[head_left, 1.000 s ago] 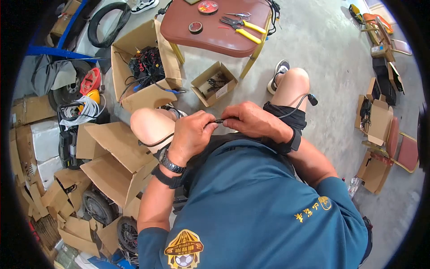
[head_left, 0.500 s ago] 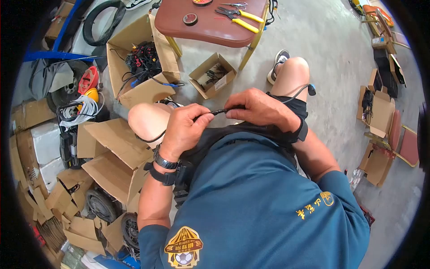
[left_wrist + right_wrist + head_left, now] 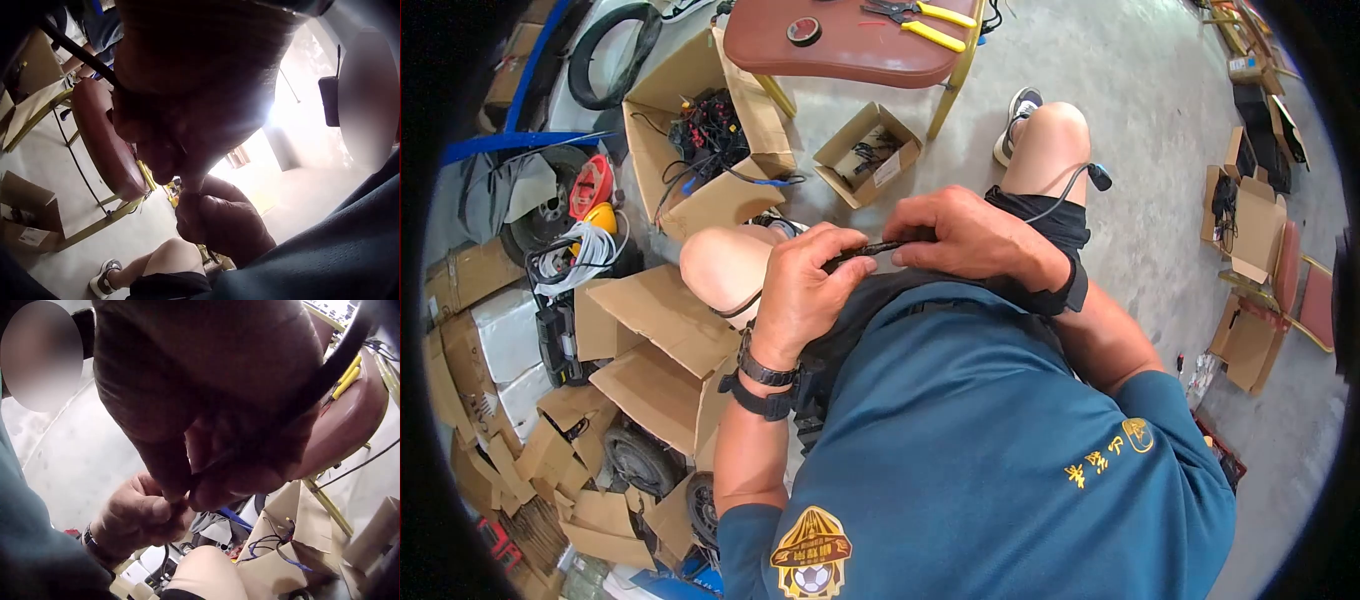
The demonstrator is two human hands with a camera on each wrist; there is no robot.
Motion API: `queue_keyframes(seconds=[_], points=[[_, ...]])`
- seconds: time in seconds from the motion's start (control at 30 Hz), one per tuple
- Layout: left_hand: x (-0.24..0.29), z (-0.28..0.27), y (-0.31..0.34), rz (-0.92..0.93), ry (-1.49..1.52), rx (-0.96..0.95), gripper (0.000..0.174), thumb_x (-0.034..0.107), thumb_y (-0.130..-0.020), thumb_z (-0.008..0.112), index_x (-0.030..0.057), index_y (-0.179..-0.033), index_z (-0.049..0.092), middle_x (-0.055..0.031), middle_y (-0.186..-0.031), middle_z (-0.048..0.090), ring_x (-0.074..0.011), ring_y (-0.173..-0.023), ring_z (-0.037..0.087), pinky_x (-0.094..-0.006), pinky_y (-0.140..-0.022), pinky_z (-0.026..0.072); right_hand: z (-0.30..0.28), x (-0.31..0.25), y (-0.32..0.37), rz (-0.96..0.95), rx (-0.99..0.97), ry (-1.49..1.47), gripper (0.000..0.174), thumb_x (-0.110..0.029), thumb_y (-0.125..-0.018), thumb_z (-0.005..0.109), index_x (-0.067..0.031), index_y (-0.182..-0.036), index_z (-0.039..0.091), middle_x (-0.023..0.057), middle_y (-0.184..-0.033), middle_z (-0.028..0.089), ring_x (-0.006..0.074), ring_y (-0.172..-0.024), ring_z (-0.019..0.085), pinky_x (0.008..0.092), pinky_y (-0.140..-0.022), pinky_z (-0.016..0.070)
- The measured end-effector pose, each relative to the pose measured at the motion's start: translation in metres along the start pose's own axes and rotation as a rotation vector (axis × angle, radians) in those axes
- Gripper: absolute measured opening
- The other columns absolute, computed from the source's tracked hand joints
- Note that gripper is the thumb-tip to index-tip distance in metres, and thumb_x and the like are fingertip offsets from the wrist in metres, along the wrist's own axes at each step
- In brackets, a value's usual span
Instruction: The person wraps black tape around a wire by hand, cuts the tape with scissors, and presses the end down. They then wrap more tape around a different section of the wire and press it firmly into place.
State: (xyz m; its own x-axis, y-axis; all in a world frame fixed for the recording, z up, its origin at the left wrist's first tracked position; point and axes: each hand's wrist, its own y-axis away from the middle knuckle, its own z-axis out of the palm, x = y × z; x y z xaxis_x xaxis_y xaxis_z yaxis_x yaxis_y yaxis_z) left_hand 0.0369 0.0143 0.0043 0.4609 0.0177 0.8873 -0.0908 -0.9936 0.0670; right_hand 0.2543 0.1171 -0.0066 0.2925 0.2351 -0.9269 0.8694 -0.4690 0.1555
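Reference: the teal shirt (image 3: 970, 430). On its wearer's left chest, a gold-and-black crest (image 3: 811, 553) bears a row of characters, not legible. On the right chest, gold characters (image 3: 1090, 465), apparently Chinese, stand beside a round emblem (image 3: 1137, 435); wording cannot be confirmed at this resolution. Beyond the shirt's hem, a small carton (image 3: 850, 140) carries a white label (image 3: 887, 168), its print unreadable.

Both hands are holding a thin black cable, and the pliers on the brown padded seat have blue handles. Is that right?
Blue is wrong: the head view shows yellow-handled metal pliers on the brown padded seat. The left hand and right hand do hold the thin black cable.
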Motion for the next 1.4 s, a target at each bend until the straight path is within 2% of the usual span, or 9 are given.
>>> queue_keyframes(seconds=[0.17, 0.37, 0.47, 0.57, 0.67, 0.77, 1.17, 1.33, 1.4], points=[[0.001, 0.003, -0.002, 0.069, -0.072, 0.04, 0.017, 0.001, -0.079, 0.078, -0.0017, -0.094, 0.072, -0.0118, -0.081, 0.069, -0.0216, -0.072, 0.065, -0.0317, -0.066, 0.0503, 0.007, 0.004, -0.002, -0.049, 0.048, 0.007, 0.021, -0.011, -0.087, 0.072, -0.001, -0.105, 0.067, 0.0165, -0.092, 0.071, 0.0344, -0.085, 0.068, 0.0403, -0.074, 0.0535], [0.0, 0.0, 0.0, 0.016, -0.125, 0.035, 0.012, 0.001, -0.082, 0.077, -0.0019, -0.092, 0.072, -0.0107, -0.077, 0.068, -0.0198, -0.069, 0.065, -0.031, -0.063, 0.0495, 0.008, -0.002, -0.001, -0.086, 0.129, 0.036, 0.02, -0.016, -0.086, 0.073, -0.0012, -0.098, 0.068, 0.0199, -0.089, 0.069, 0.0398, -0.086, 0.067, 0.045, -0.073, 0.0529], [-0.007, -0.004, -0.003, 0.046, -0.075, 0.106, 0.011, 0.006, -0.083, 0.077, 0.0001, -0.09, 0.072, -0.0115, -0.074, 0.067, -0.024, -0.062, 0.063, -0.0327, -0.059, 0.0484, 0.005, 0.011, 0.003, -0.124, 0.175, 0.199, 0.018, -0.011, -0.087, 0.072, -0.0005, -0.101, 0.066, 0.0168, -0.086, 0.068, 0.0364, -0.081, 0.066, 0.0412, -0.07, 0.0513], [-0.006, -0.014, -0.003, -0.005, -0.028, 0.059, 0.012, 0.002, -0.085, 0.075, -0.0029, -0.095, 0.073, -0.0099, -0.081, 0.07, -0.0186, -0.071, 0.065, -0.03, -0.067, 0.0502, -0.005, 0.011, 0.01, -0.066, 0.156, 0.121, 0.015, -0.01, -0.088, 0.072, 0.0, -0.098, 0.067, 0.0156, -0.083, 0.068, 0.0345, -0.078, 0.065, 0.0402, -0.069, 0.0507], [-0.007, -0.018, -0.003, -0.026, -0.013, 0.038, 0.012, 0.0, -0.086, 0.073, -0.0037, -0.097, 0.073, -0.0088, -0.084, 0.071, -0.0168, -0.076, 0.065, -0.029, -0.07, 0.0509, -0.009, 0.0, 0.012, 0.018, 0.154, 0.054, 0.016, -0.014, -0.087, 0.072, -0.0011, -0.096, 0.068, 0.0196, -0.086, 0.068, 0.0411, -0.083, 0.065, 0.046, -0.072, 0.051], [-0.006, -0.018, -0.002, -0.029, -0.022, 0.04, 0.011, -0.001, -0.086, 0.072, -0.0036, -0.097, 0.073, -0.0085, -0.085, 0.071, -0.0164, -0.077, 0.065, -0.0288, -0.071, 0.0507, -0.005, 0.009, 0.012, -0.06, 0.16, 0.072, 0.012, -0.009, -0.089, 0.071, -0.0001, -0.096, 0.067, 0.0148, -0.082, 0.067, 0.0333, -0.074, 0.064, 0.0401, -0.067, 0.0506], [-0.007, -0.012, 0.0, 0.076, 0.005, 0.111, 0.012, 0.0, -0.083, 0.072, -0.0035, -0.095, 0.071, -0.0097, -0.079, 0.068, -0.0188, -0.067, 0.062, -0.0295, -0.063, 0.0484, -0.004, 0.008, 0.012, -0.14, 0.178, 0.054, 0.017, -0.013, -0.092, 0.069, 0.0014, -0.101, 0.068, 0.0175, -0.087, 0.07, 0.0357, -0.081, 0.067, 0.0405, -0.071, 0.0521], [0.001, -0.007, 0.005, 0.079, -0.016, 0.108, 0.013, 0.001, -0.082, 0.071, -0.0031, -0.095, 0.071, -0.0125, -0.079, 0.067, -0.0229, -0.068, 0.063, -0.0319, -0.063, 0.0495, -0.002, -0.003, 0.007, 0.018, 0.014, -0.012, 0.017, -0.015, -0.096, 0.065, 0.0009, -0.101, 0.068, 0.0197, -0.086, 0.069, 0.0347, -0.076, 0.066, 0.0399, -0.07, 0.0524], [0.0, -0.007, 0.008, 0.048, -0.005, 0.067, 0.013, 0.001, -0.082, 0.071, -0.0028, -0.094, 0.071, -0.0127, -0.079, 0.067, -0.0234, -0.069, 0.064, -0.032, -0.063, 0.0502, 0.004, 0.002, 0.007, -0.031, 0.035, 0.005, 0.017, -0.016, -0.096, 0.065, -0.0003, -0.1, 0.067, 0.0199, -0.083, 0.068, 0.0361, -0.074, 0.064, 0.0408, -0.07, 0.0524]])
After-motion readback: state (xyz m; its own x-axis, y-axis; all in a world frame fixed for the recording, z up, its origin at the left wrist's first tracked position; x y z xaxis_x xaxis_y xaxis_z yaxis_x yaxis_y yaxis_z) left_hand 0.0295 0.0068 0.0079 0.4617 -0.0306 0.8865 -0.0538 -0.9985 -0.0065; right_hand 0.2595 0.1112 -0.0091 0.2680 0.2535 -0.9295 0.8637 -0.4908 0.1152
